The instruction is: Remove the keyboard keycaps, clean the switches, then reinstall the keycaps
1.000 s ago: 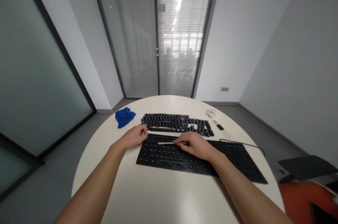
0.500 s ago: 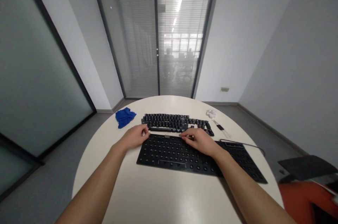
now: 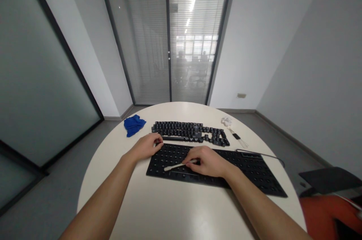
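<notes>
A black keyboard with its keycaps off lies on the table, rows of bare switches showing. My left hand is at its upper left corner, fingers curled and pressed on the edge. Between the thumb and fingers of my right hand is a slim beige brush, its tip pointing left onto the lower left switches. Behind the keyboard, loose black keycaps are laid out in rows. Part of the keyboard is hidden under my right hand and forearm.
A crumpled blue cloth lies at the back left of the round white table. At the back right are a crumpled white tissue and a wire keycap puller. The keyboard cable runs off right, near a red chair.
My right hand has moved toward me and slightly left, carrying the brush from the keyboard's top edge to its lower left switches. My left hand has barely moved.
</notes>
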`<state>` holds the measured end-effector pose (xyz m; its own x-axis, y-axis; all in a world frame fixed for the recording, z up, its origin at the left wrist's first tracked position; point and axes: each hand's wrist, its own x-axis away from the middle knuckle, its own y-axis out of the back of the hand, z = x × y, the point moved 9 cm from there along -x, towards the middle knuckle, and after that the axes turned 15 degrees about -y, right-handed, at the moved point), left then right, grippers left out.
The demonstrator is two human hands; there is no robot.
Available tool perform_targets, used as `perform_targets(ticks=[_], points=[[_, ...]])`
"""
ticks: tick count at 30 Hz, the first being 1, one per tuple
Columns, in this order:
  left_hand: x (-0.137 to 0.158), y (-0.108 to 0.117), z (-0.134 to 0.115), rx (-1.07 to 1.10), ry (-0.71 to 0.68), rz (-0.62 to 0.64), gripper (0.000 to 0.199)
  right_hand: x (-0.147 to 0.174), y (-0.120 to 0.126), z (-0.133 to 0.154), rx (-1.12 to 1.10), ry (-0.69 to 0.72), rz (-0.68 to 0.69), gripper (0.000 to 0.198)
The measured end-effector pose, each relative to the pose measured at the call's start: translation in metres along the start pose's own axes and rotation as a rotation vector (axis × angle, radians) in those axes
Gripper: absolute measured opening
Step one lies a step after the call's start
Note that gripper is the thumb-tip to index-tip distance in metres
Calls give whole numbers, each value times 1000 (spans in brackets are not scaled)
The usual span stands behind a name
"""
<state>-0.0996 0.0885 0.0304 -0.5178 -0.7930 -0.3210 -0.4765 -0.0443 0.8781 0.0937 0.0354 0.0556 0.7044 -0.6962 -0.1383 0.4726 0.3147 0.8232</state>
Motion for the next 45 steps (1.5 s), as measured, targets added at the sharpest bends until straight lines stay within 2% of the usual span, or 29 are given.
perform_targets(ticks=[9, 12, 16, 20, 28, 31, 39, 45], points=[[-2, -1, -8, 29, -49, -9, 12, -3, 30, -58, 60, -234, -160, 21], [-2, -2, -10, 26, -75, -6, 16, -2, 35, -67, 86, -288, -199, 21], [-3, -4, -11, 30, -93, 8, 17, -2, 37, -68, 108, -285, -214, 21], [-4, -5, -10, 41, -89, 13, 17, -2, 34, -56, 59, -246, -179, 20], [-4, -3, -5, 59, -56, 10, 20, 2, -2, 15, -44, -5, 37, 20], [-4, -3, -1, 51, -46, 19, 19, 4, -11, 20, -28, 21, 71, 19], [-4, -3, -1, 122, -102, 10, 24, 0, 16, -32, 5, -173, -51, 21], [-3, -7, 7, 169, -59, 26, 26, 3, 35, -68, 33, -298, -140, 20]])
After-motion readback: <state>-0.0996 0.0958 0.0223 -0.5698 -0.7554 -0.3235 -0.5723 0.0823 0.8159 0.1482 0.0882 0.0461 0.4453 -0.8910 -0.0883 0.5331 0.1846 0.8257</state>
